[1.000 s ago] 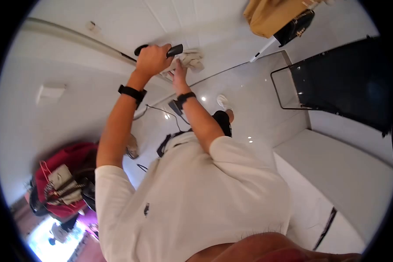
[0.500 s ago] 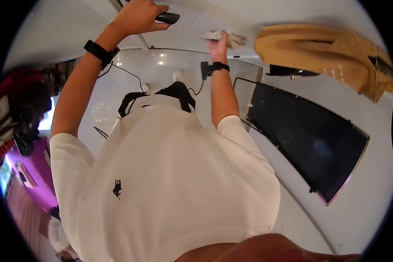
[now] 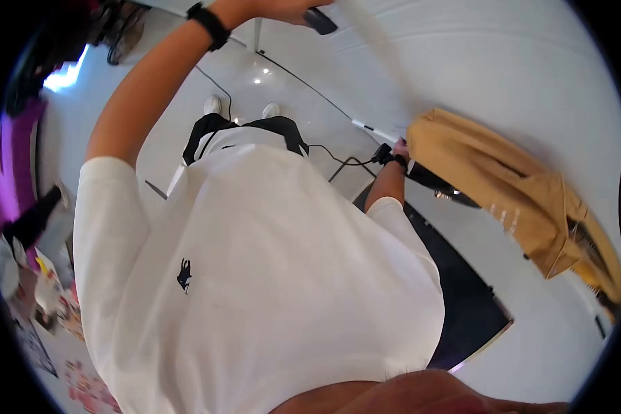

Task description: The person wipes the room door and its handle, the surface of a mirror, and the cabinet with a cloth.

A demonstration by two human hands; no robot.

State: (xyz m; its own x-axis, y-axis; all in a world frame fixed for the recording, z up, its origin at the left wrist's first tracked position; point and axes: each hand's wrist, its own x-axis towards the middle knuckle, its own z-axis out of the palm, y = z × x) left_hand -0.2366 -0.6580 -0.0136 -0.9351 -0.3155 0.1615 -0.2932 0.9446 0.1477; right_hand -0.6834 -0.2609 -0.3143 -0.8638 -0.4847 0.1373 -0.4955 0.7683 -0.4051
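My left hand (image 3: 283, 8) is at the top edge, closed around a dark handle (image 3: 321, 21); what the handle belongs to is out of view. A pale blurred streak runs down from near it across the white surface. My right hand (image 3: 401, 148) is low at the right, beside the upper end of a tan garment (image 3: 490, 176). Its fingers are mostly hidden and small, so I cannot see whether they grip anything.
A large white surface (image 3: 476, 55) fills the upper right. Below my right arm stands a black panel (image 3: 469, 297). Cables hang from both wrist bands. At the left are a purple panel (image 3: 17, 152) and cluttered items. White shoes (image 3: 271, 110) stand on the shiny floor.
My view has turned, and the tan garment sits lower. My right hand has moved down and right towards it; the whitish cloth it held is no longer visible. My left hand still grips the handle.
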